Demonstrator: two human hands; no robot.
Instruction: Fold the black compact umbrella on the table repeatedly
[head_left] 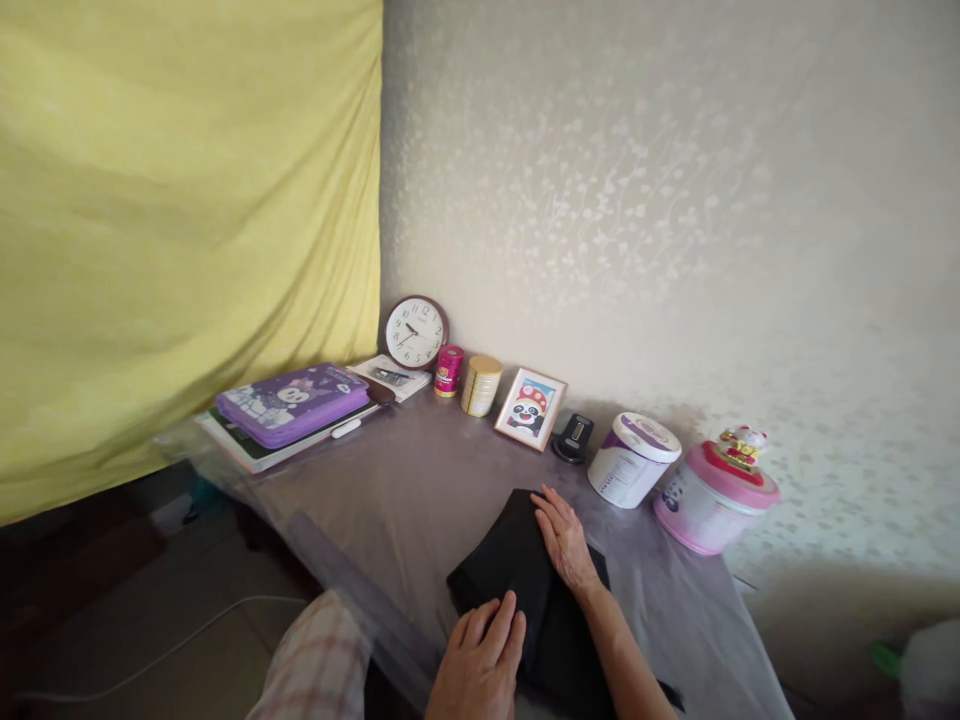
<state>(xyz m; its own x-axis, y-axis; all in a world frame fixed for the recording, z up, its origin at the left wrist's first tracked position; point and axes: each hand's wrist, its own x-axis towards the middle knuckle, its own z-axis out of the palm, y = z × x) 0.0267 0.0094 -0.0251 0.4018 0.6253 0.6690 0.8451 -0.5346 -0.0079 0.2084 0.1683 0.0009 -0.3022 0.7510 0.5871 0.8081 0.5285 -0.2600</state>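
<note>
A folded black cloth (pixel 517 580) lies on the grey table (pixel 405 490) near its front edge. My left hand (pixel 480 660) rests flat on the cloth's near end, fingers stretched out. Along the cloth's right side my right hand (pixel 564 540) lies open, palm down, fingers pointing to the far end. Neither hand holds anything.
Along the wall stand a round clock (pixel 415 332), a red tin (pixel 448 371), a gold tin (pixel 481 385), a framed panda picture (pixel 530 409), a small black device (pixel 574 438), a white-and-purple tub (pixel 631 459) and a pink pot (pixel 712 497). A purple case (pixel 292 402) lies on books at left. Yellow fabric (pixel 180 220) hangs beyond.
</note>
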